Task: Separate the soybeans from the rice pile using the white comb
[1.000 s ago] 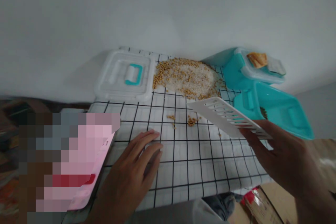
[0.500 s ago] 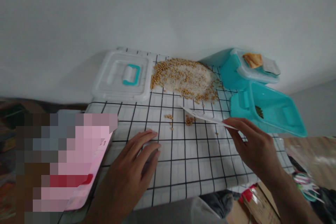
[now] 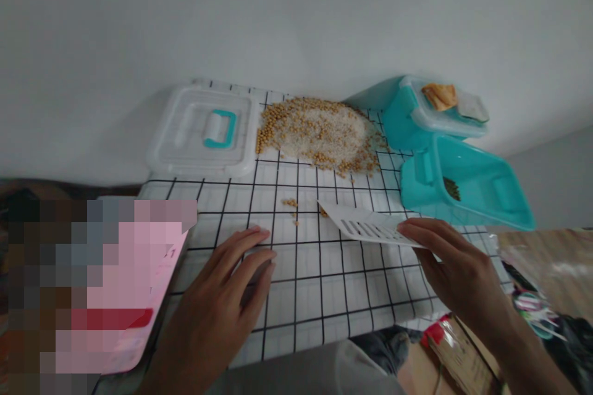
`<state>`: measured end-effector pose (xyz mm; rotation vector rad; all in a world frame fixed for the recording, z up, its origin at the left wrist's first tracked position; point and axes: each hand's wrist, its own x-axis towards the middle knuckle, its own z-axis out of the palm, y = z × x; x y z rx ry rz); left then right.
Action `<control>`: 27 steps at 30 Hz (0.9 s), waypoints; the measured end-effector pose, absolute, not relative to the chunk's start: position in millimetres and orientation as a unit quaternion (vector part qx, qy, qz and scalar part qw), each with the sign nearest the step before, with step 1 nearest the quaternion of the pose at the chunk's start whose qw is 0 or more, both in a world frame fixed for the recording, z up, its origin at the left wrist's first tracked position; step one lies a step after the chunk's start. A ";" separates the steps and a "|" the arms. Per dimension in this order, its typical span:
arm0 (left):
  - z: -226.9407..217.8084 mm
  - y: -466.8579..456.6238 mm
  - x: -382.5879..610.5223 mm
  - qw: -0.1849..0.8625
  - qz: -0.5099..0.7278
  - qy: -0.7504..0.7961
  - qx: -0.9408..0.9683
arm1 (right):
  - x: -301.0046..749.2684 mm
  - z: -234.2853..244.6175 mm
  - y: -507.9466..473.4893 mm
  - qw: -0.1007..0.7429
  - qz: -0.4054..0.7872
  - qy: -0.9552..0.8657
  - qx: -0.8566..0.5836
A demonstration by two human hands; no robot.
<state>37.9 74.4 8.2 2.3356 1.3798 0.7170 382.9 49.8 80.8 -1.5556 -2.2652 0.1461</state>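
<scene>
Pale wall [image 3: 278, 24] at back; table [image 3: 343, 296] w/ white cloth & blk grid lines up close to it. Table's R side: open teal box [image 3: 414, 191], lidded teal box [image 3: 396, 122] just behind. Far L: clear lid [image 3: 194, 157] w/ teal handle. Big pile of beans + rice [image 3: 324, 129] b/w lid & boxes. L hand [image 3: 231, 284] over near-L cloth, fingers spread & loosely bent, nothing seen in them; can't tell if they touch cloth. R hand [image 3: 456, 262] has slotted white board [image 3: 365, 216] pinched b/w thumb & fingers at its R end; board's tilted, nr side of pile, far end partly hiding small bean clump [image 3: 323, 212]. Few loose beans [image 3: 290, 202] just L, apart from board.
</scene>
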 end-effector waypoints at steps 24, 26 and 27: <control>9.5 74.3 38.8 0.158 0.246 0.484 0.825 | 378.7 79.3 43.5 0.202 0.074 -0.811 -0.544; 9.5 74.1 38.6 0.160 0.248 0.484 0.824 | 376.4 75.7 48.3 0.215 0.060 -0.805 -0.549; 9.6 73.9 38.5 0.160 0.249 0.484 0.823 | 376.0 74.4 50.4 0.219 0.053 -0.801 -0.554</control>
